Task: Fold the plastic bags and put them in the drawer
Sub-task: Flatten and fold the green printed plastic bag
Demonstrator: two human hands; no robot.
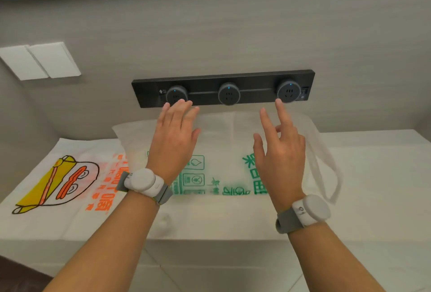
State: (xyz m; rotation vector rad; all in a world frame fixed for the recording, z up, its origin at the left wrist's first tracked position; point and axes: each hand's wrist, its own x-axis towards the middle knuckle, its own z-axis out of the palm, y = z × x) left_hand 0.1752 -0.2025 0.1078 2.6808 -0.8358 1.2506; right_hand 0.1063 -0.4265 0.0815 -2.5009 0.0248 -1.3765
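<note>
A translucent white plastic bag with green print (224,151) lies spread on the white countertop (373,175), its handles trailing to the right. Partly beneath it on the left lies a second white bag (58,182) printed with a yellow and orange cartoon and orange text. My left hand (175,137) hovers over the green bag's left part, fingers apart and holding nothing. My right hand (279,144) hovers over its right part, fingers spread, also holding nothing. No drawer is in view.
A black power strip (224,88) with three round grey sockets is fixed to the wall just behind the bags. Two white wall plates (39,61) sit at the upper left. The counter's front edge runs below my wrists, with tiled floor under it.
</note>
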